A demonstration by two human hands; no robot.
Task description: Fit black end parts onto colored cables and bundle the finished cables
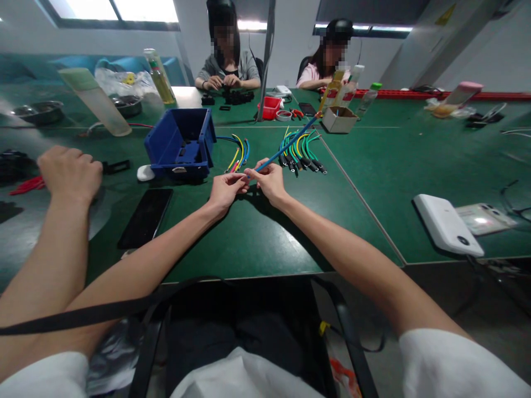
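Observation:
A blue wire (286,148) slants up and away from my right hand (270,179), which pinches it near its lower end. The wire's far end, with a copper-coloured tip, rises in front of a small box. My left hand (226,190) is closed, thumb and fingertips pressed together right beside the right fingertips at the wire's near end. What sits between the left fingers is too small to make out. Beyond my hands lie a small group of yellow, blue and red wires (238,152) and a larger bundle of green, yellow and blue wires (302,148) with black ends.
Left of my hands stand a blue bin (178,141) with dark parts inside and a black phone (146,217). A co-worker's closed hand (72,174) rests farther left. A white device (448,224) lies at right. Across the table are a red box (269,108), bottles and two people.

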